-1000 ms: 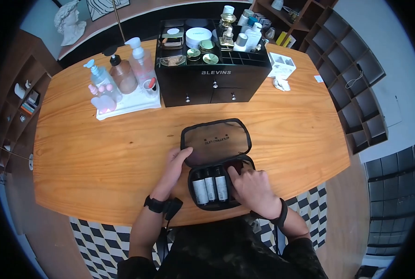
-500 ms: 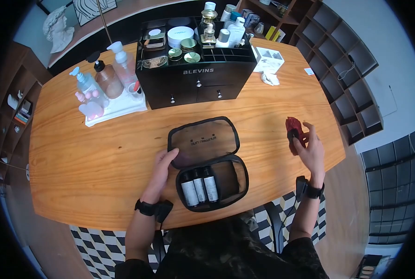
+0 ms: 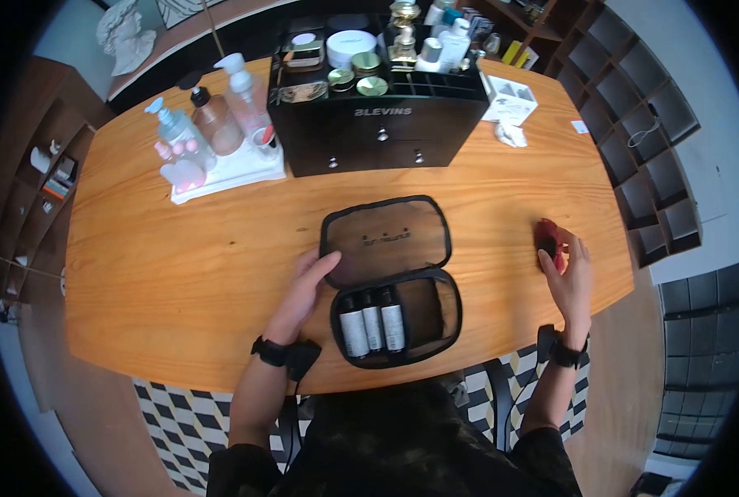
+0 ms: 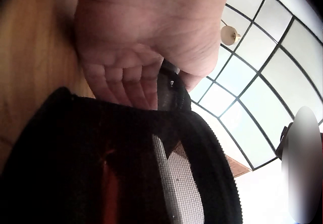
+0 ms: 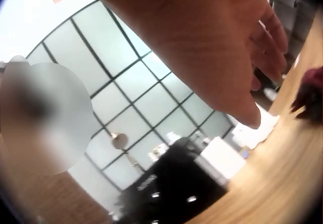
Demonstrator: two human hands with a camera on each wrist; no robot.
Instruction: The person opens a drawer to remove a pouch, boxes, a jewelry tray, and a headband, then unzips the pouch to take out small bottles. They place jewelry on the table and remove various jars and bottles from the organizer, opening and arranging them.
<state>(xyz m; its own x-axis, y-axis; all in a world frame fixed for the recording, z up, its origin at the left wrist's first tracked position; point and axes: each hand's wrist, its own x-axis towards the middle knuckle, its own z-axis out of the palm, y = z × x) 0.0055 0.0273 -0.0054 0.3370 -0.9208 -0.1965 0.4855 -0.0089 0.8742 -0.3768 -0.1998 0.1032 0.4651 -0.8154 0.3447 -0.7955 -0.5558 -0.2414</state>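
Observation:
An unzipped black mesh case [image 3: 459,308] lies on the table with its see-through lid [image 3: 386,240] folded back. Three dark bottles with pale labels [image 3: 373,329] fill its left half. At the lid's left edge, my left hand [image 3: 305,290] pinches the rim, thumb on top and fingers behind; the left wrist view shows this hand [image 4: 146,42] above the black fabric [image 4: 60,148]. Far to the right, a crumpled dark red item [image 3: 546,232] rests on the table beside my right hand [image 3: 573,286]. In the right wrist view a gap separates the loose fingers from the red item [image 5: 312,90].
A black drawer cabinet [image 3: 378,137] topped with cosmetics stands at the back of the wooden table [image 3: 179,282]. Left of it, a white tray [image 3: 233,178] bears several pump bottles. To its right are a white box [image 3: 510,101] and a crumpled tissue [image 3: 510,134].
My right hand has left the case and moved far right; the red item now lies on the table there, out of its grip. The left hand has stayed at the lid.

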